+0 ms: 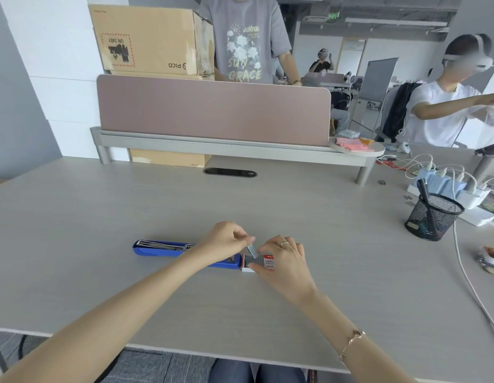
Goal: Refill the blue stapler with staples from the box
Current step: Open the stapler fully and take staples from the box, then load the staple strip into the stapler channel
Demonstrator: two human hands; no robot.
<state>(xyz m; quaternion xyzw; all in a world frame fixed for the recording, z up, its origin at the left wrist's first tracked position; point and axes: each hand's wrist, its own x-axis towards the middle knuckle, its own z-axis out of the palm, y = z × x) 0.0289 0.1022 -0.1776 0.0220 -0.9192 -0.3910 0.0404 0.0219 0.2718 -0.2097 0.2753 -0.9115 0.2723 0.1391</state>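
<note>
The blue stapler (157, 248) lies flat on the desk, opened out, with its metal staple channel facing up. Its right end is partly hidden under my left wrist. Just right of it sits the small red-and-white staple box (268, 262), slid open so its tray shows grey staples. My left hand (226, 240) pinches a strip of staples (252, 250) between thumb and forefinger, tilted just above the open tray. My right hand (284, 259) rests on the box and holds it by its sides.
A black mesh pen cup (432, 217) stands at the right, beside a power strip with white chargers and cables (461, 189). A pink divider (212, 111) runs across the back of the desk. Two people are beyond it and at the right.
</note>
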